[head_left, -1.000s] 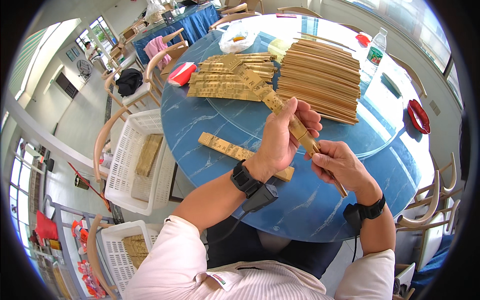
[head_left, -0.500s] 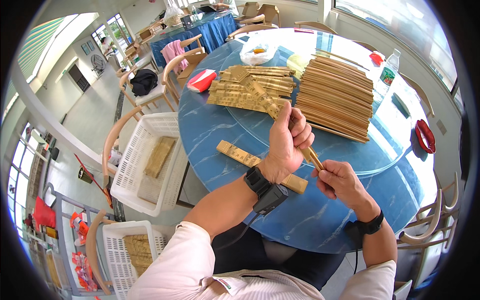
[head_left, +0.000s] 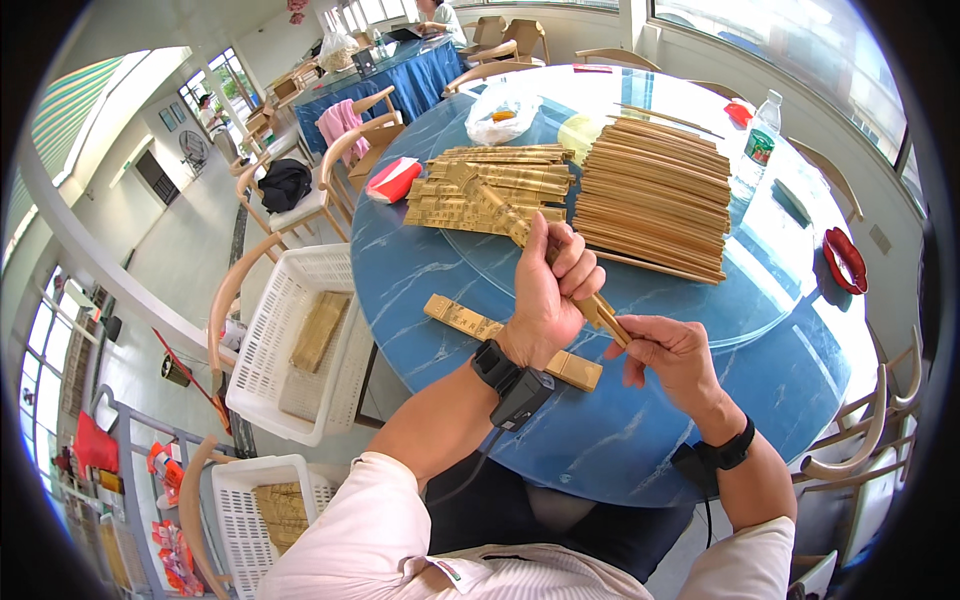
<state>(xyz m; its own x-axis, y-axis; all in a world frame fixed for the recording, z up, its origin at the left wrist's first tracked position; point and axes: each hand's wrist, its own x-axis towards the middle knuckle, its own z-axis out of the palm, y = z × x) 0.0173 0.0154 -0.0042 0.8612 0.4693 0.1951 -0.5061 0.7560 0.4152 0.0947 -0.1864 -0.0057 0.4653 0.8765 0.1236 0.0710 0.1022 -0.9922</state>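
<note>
White baskets [head_left: 290, 345] at lower left hold gold sleeves; centre frame, the left hand [head_left: 553, 290] has a closed grip on a gold paper sleeve [head_left: 497, 203] while the right hand [head_left: 668, 352] pinches its chopsticks [head_left: 607, 318]; a large chopstick stack [head_left: 655, 195] on the bench [head_left: 760, 340] looks undone

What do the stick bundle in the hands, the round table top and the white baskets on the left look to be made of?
Stick bundle, gripped by left hand and right hand: likely bamboo or wood, tan and matte. Table: glossy blue marble-look surface, white veins; possibly stone or laminate. White baskets: moulded plastic, by the even lattice walls.
</note>
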